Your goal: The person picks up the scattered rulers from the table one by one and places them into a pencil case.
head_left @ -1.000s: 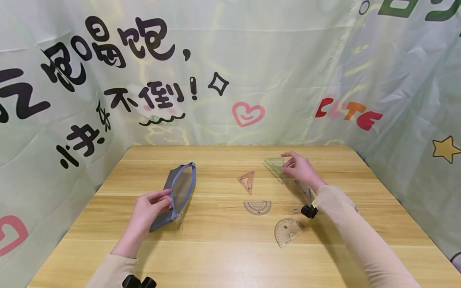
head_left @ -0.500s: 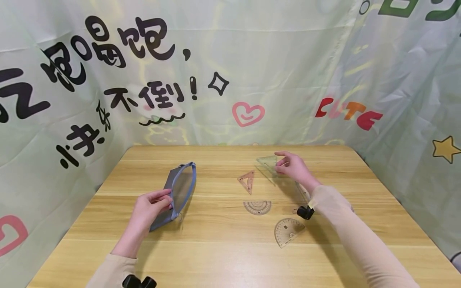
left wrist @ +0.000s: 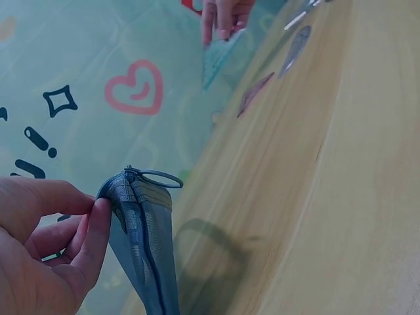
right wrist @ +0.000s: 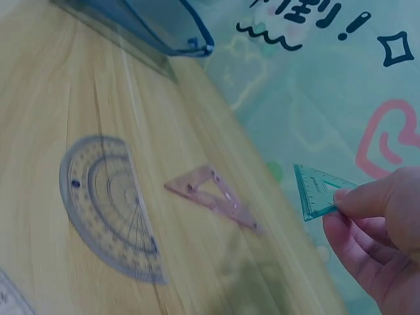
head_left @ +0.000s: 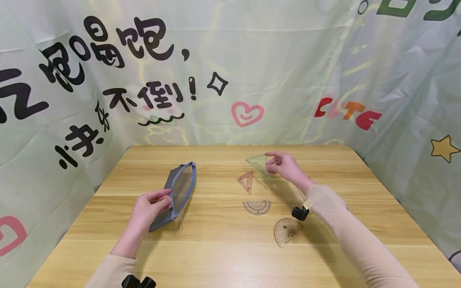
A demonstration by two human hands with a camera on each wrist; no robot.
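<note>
My left hand (head_left: pixel 151 206) pinches the edge of a blue mesh zipper pouch (head_left: pixel 162 219), whose mouth gapes toward the right. The left wrist view shows its zipper and a ring pull (left wrist: pixel 163 178) at the corner. Between thumb and fingers, my right hand (head_left: pixel 286 166) holds a green see-through set square (head_left: pixel 258 162) above the far part of the table. Below it on the wood lies a small pink set square (head_left: pixel 246 182). A clear half-round protractor (head_left: pixel 257 207) lies nearer, flat on the table.
Closer to the front rests a fan-shaped protractor (head_left: pixel 287 232). Another clear piece is mostly hidden under my right wrist. The wooden table (head_left: pixel 216 260) ends at a printed cloth backdrop (head_left: pixel 288 72) that hangs behind and on both sides.
My right hand has moved left with the green set square, from the right toward a spot above the pink one. The left hand and pouch have stayed in place.
</note>
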